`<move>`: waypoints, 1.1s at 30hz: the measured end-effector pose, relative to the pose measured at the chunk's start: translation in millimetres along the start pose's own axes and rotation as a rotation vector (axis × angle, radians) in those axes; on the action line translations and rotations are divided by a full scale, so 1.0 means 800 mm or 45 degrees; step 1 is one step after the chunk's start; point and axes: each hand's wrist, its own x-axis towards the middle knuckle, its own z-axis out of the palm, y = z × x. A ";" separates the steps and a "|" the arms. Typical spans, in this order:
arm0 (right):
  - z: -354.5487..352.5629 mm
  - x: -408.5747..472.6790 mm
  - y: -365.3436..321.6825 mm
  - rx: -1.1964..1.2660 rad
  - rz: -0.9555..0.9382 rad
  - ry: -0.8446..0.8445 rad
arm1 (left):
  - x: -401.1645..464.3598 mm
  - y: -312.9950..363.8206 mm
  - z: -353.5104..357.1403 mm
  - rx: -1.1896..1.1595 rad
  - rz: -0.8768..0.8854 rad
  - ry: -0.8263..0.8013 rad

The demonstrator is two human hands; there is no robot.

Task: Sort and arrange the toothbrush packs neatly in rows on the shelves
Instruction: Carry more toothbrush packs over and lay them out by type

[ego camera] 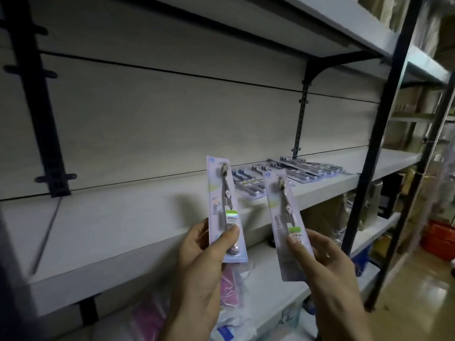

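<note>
Two pale blister packs, each with one grey toothbrush: left pack (225,212) pinched upright by left hand (204,262), right pack (286,225) by right hand (327,274); fingers curled.

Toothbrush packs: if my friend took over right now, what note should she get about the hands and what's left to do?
Left hand: grips one toothbrush pack by its lower end, held upright in front of the shelf edge.
Right hand: pinches a second pack the same way, tilted slightly.
Done: rows of packs already lie flat on the middle shelf, toward its right side.
Left: lay these two packs down beside those rows. More pink and white packaged items sit on the shelf below; too blurred to say what they are.
</note>
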 end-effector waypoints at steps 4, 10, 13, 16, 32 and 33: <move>-0.049 0.051 0.000 -0.015 -0.021 -0.016 | 0.015 -0.039 0.054 0.030 0.029 0.060; -0.131 0.136 -0.013 -0.001 0.011 -0.091 | 0.029 -0.090 0.147 -0.011 0.088 0.171; -0.160 0.174 -0.015 -0.020 0.008 -0.142 | 0.034 -0.111 0.184 0.014 0.101 0.235; -0.178 0.208 -0.011 -0.029 -0.019 -0.164 | 0.041 -0.130 0.210 0.052 0.135 0.293; -0.122 0.381 0.003 -0.640 -0.330 -0.189 | 0.166 -0.145 0.262 0.050 0.295 0.379; -0.115 0.390 0.006 -0.657 -0.346 -0.199 | 0.175 -0.145 0.262 0.058 0.300 0.382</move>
